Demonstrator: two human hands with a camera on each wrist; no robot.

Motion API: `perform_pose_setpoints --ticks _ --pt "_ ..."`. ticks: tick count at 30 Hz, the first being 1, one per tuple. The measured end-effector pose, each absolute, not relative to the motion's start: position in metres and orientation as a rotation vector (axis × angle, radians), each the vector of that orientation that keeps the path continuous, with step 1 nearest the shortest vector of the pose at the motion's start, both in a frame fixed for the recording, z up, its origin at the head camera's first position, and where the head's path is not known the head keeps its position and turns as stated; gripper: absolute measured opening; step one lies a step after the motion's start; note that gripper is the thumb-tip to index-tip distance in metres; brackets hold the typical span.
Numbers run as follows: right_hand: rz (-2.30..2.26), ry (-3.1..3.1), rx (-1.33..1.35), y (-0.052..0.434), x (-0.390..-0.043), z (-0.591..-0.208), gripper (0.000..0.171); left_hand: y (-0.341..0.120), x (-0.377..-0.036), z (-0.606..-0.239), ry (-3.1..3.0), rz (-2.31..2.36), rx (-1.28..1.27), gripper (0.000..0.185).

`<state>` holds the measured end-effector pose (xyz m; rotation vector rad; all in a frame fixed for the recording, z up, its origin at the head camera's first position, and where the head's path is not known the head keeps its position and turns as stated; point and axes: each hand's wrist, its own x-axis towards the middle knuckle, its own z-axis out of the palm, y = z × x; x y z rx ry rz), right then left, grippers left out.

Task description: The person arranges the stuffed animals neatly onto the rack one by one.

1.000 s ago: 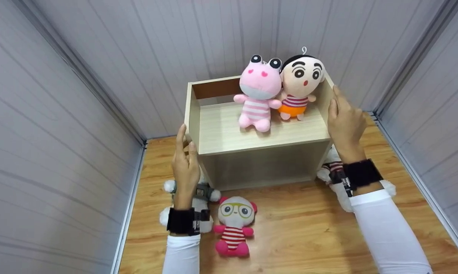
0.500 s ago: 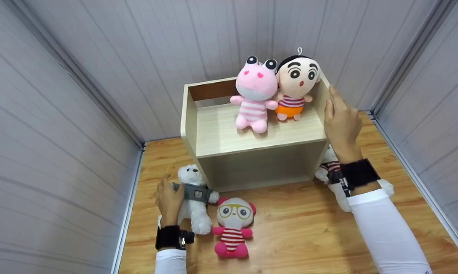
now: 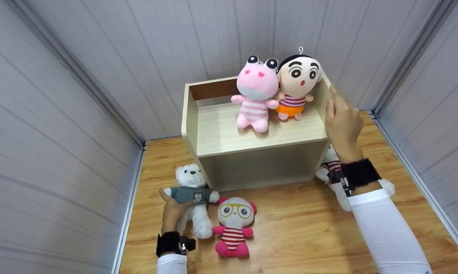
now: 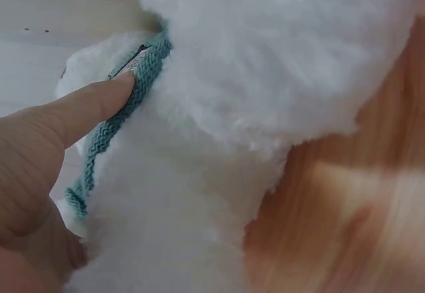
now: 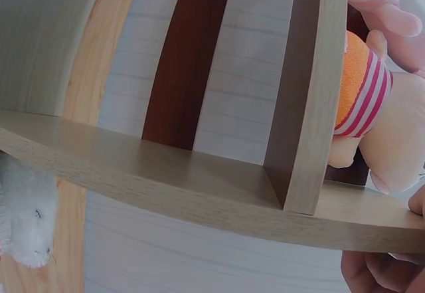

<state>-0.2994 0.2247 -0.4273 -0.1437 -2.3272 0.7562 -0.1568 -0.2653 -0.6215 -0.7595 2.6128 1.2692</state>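
A white teddy bear in a grey-green knitted sweater is at the shelf's lower left corner. My left hand grips it, thumb pressed on the sweater front in the left wrist view; its other fingers are mostly hidden. At the other side, my right hand holds the right side panel of a pale wooden two-tier shelf, with the thumb inside and the fingers outside. On the upper tier sit a pink frog plush and a boy doll in orange shorts, side by side.
A panda plush with pink limbs and yellow glasses lies on the wood floor. Another white plush lies right of the shelf, partly behind my right forearm. Panelled walls enclose the left, back and right.
My left hand has left the shelf's left panel, moved down to the teddy bear and taken hold of it; the bear has shifted slightly. My right hand stays on the shelf.
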Motion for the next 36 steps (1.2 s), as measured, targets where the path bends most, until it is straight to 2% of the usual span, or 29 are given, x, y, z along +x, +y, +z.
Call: perform_pose_setpoints --ticks 5,13,25,36 --pt "0.759 -2.335 -0.160 0.225 -0.300 -0.426 0.040 -0.259 -0.152 -0.629 2.612 1.286 -0.779 0.130" --pt "0.770 -2.346 -0.148 0.222 -0.302 -0.426 0.040 -0.249 -0.133 -0.640 2.595 1.388 -0.904 0.104" --pt "0.787 -2.327 -0.178 0.221 -0.300 -0.426 0.040 -0.218 -0.109 -0.660 2.632 1.398 -1.141 0.097" --pt "0.810 -2.331 -0.202 0.222 -0.298 -0.425 0.040 -0.194 -0.097 -0.677 2.779 1.475 -1.308 0.072"
